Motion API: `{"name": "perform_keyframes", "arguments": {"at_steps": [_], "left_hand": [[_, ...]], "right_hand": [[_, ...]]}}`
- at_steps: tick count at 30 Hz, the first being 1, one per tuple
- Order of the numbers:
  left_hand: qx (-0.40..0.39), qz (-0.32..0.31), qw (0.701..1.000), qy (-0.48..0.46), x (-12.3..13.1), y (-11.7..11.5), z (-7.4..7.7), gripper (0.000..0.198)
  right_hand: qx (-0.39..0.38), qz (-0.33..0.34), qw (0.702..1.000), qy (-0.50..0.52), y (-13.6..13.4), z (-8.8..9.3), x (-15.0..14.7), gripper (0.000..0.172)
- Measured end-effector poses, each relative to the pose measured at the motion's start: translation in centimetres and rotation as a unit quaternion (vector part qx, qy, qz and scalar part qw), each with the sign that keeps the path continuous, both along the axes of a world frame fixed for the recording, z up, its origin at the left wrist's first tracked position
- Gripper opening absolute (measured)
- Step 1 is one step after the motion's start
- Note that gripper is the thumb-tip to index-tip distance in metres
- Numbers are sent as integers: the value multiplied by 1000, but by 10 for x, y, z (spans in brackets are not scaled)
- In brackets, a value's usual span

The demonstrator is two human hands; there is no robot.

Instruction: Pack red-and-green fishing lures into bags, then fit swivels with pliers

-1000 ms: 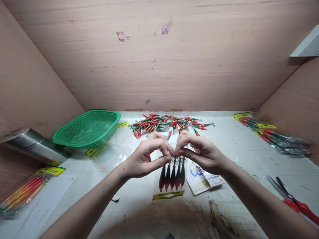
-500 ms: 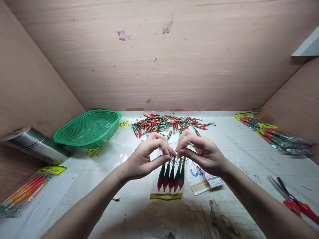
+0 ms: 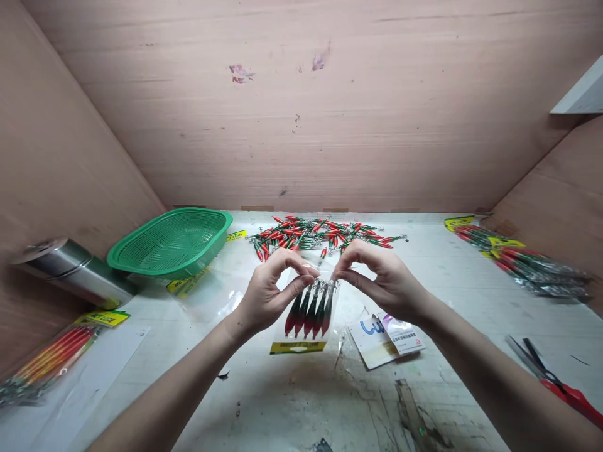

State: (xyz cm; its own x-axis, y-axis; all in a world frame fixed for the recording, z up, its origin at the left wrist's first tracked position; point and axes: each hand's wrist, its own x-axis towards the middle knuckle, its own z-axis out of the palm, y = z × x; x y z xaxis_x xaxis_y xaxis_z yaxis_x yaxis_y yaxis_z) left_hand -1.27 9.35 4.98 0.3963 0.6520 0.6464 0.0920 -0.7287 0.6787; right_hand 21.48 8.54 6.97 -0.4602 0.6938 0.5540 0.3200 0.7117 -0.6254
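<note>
A clear plastic bag with several dark green and red fishing lures (image 3: 308, 314) hangs between my hands, its yellow header (image 3: 298, 347) toward me. My left hand (image 3: 271, 292) pinches the bag's far edge on the left, thumb against fingertips. On the right, my right hand (image 3: 384, 279) has thumb and index finger pinched together at the same edge, by the wire hooks of the lures. Beyond both hands lies a heap of loose red and green lures (image 3: 287, 235). Cards (image 3: 377, 345) with print on them lie under my right wrist.
At left are a green basket (image 3: 217, 248), a steel flask (image 3: 82, 270) and a pack of orange-red lures (image 3: 59, 355). Empty-looking clear bags (image 3: 211, 298) lie beside the basket. Filled lure packs (image 3: 532, 263) and red-handled scissors (image 3: 560, 383) are at right.
The bag of lures has shifted left and away from me, its header tilting a little. Both hands still pinch near its far edge, and more of the cards now shows.
</note>
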Motion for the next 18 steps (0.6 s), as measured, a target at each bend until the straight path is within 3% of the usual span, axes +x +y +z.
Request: {"name": "perform_keyframes", "arguments": {"at_steps": [3,12,18], "left_hand": [[13,11,1000,24,-3,2,-1,14],[45,16,996,82,-4,4,-8,8],[108,59,990,71,-4,13,1,9]], "right_hand": [[37,19,998,-47,1,6,2,10],[6,79,993,-86,6,12,6,14],[61,43,995,-73,15,16,7,11]]}}
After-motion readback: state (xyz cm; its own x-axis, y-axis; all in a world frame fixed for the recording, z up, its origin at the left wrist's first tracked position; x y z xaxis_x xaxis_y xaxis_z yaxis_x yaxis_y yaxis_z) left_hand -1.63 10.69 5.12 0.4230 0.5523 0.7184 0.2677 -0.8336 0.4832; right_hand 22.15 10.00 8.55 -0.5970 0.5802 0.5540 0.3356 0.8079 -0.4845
